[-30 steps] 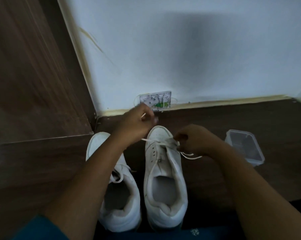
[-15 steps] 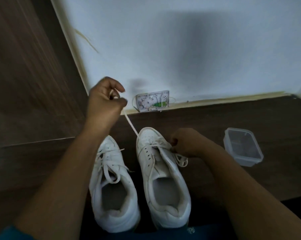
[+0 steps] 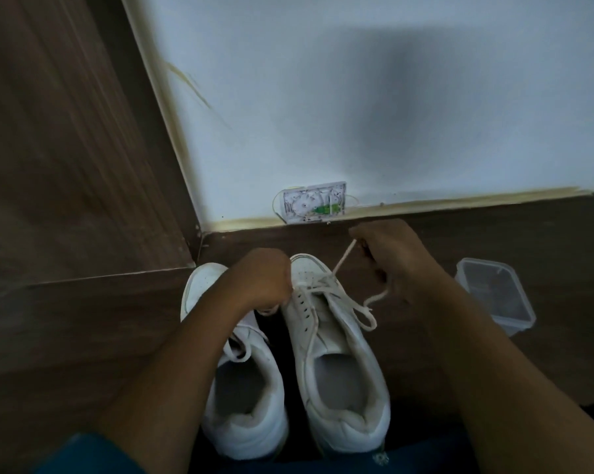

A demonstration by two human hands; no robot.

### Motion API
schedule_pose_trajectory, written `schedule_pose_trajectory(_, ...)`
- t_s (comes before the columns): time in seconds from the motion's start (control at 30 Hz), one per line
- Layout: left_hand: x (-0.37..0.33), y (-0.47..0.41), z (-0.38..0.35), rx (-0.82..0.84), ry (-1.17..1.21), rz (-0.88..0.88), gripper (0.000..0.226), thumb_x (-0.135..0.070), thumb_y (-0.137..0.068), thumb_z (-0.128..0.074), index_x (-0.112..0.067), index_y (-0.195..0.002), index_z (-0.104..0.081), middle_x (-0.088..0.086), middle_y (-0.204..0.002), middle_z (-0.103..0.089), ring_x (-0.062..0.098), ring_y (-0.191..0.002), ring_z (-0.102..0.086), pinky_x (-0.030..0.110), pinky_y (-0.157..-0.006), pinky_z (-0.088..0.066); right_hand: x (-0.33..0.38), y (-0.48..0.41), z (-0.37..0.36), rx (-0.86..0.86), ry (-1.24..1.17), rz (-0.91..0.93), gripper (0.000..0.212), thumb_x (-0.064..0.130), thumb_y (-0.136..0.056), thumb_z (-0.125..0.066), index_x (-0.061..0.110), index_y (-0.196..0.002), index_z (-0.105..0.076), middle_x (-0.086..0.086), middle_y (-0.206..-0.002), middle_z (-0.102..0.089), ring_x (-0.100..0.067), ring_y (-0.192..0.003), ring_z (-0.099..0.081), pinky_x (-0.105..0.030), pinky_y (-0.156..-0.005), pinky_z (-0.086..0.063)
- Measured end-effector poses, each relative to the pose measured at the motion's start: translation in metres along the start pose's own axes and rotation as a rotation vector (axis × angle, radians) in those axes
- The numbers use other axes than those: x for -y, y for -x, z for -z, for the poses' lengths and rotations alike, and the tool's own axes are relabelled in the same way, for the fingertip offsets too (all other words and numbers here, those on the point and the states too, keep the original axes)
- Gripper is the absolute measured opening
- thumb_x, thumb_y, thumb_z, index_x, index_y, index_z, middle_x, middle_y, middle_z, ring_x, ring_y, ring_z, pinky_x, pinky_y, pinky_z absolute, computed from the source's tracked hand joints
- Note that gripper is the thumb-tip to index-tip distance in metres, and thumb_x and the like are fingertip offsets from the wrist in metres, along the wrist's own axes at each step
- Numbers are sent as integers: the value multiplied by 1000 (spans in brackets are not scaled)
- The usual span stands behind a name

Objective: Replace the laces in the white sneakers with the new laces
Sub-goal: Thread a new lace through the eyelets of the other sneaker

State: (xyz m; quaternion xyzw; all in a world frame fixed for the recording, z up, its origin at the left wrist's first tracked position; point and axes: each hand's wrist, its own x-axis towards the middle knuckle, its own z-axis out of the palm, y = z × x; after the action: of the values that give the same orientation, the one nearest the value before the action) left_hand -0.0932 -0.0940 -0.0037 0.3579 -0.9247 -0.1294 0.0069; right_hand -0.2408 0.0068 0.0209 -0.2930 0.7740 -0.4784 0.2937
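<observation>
in the right hand now, the lace

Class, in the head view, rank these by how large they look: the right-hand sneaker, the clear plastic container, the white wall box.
1. right-hand sneaker
2. clear plastic container
3. white wall box
The sneaker lies nearest the camera, so nearness adds to its lead.

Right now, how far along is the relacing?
Looks done: left sneaker is laced, ends loose. In hand: right sneaker, laced only at the toe end; right hand pinches the lace taut, left hand curls against its side, grip hidden. Left: its empty eyelets. Old or new lace, can't tell.
</observation>
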Motion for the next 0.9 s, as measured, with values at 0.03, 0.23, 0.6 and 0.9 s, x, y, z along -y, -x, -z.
schedule_pose_trajectory(0.03,2,0,6,-86,-16,42,15,-6,-82,-53,-2,-90,-65,9,-96,-66,24,-92,-62,30,-76,-46,-3,-3,2,-67,204,44,32,20,-89,-51,10,-58,-51,-1,-55,-47,-14,-49,-40,-27,-49,-30)
schedule_pose_trajectory(0.23,27,6,35,-491,-16,294,13,-22,-84,-50,-9,-85,-54,10,-90,-57,31,-88,-58,36,-75,-46,-12,2,16,-117,848,5,15,24,-85,-57,13,-75,-56,-3,-74,-56,-21,-73,-56,-31,-66,-44)
schedule_pose_trajectory(0.6,6,2,4,-179,166,-53,17,-14,-91,-55,-7,-75,-59,15,-88,-64,29,-88,-59,31,-72,-39,-15,-4,-18,125,961,385,12,19,-86,-60,11,-94,-66,-5,-98,-66,-22,-90,-61,-31,-77,-50)
schedule_pose_trajectory(0.9,16,6,1,50,373,-1,25,-11,-78,-74,-15,-100,-64,6,-101,-65,18,-89,-60,30,-78,-50,-20,1,-23,312,957,370,23,20,-87,-62,9,-107,-62,-8,-108,-63,-24,-102,-58,-27,-79,-41)
